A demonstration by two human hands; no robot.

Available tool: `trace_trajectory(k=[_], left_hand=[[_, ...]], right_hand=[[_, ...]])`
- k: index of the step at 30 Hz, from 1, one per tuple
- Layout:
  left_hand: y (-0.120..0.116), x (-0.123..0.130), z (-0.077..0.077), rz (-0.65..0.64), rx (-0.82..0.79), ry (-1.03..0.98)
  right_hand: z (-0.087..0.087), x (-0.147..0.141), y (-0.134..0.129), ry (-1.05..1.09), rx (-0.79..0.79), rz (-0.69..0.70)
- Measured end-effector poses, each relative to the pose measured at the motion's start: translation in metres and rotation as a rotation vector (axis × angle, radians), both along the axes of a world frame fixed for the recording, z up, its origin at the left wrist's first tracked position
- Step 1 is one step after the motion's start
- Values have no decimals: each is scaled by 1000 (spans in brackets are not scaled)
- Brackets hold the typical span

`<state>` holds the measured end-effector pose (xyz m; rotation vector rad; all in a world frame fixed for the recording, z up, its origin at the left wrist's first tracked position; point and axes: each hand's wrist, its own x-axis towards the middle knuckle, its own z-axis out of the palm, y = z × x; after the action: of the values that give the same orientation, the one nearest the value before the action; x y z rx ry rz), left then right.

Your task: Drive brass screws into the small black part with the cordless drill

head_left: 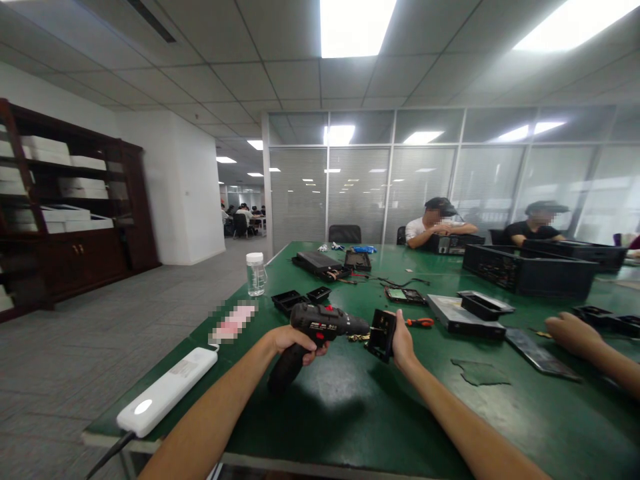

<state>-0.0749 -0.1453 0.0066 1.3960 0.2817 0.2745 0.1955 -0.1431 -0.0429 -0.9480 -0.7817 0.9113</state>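
Observation:
My left hand (289, 341) is wrapped around the grip of a black cordless drill (314, 321) with red details. The drill points to the right, its bit reaching a small black open plastic box (381, 341). My right hand (404, 343) holds that box upright by its far side, open face toward the drill. Whether the bit touches a screw is too small to tell. Some small brass-coloured pieces (356, 338) lie on the table behind the drill tip. An orange-handled screwdriver (420, 323) rests just beyond my right hand.
On the green table (320, 427) stand a white power strip (173, 387), a clear bottle (255, 277), black trays (289, 300), a silver drive (463, 317) and a black computer case (527, 270). A co-worker's hand (573, 333) is at right. Two people sit across.

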Motion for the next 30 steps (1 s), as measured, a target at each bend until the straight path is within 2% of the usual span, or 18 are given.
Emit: trace_trajectory(k=[20, 30], left_hand=[[0, 0, 1, 11, -5, 26], [-2, 1, 2, 9, -4, 2]], right_hand=[[-2, 1, 3, -10, 22, -34], [-5, 3, 5, -6, 29, -4]])
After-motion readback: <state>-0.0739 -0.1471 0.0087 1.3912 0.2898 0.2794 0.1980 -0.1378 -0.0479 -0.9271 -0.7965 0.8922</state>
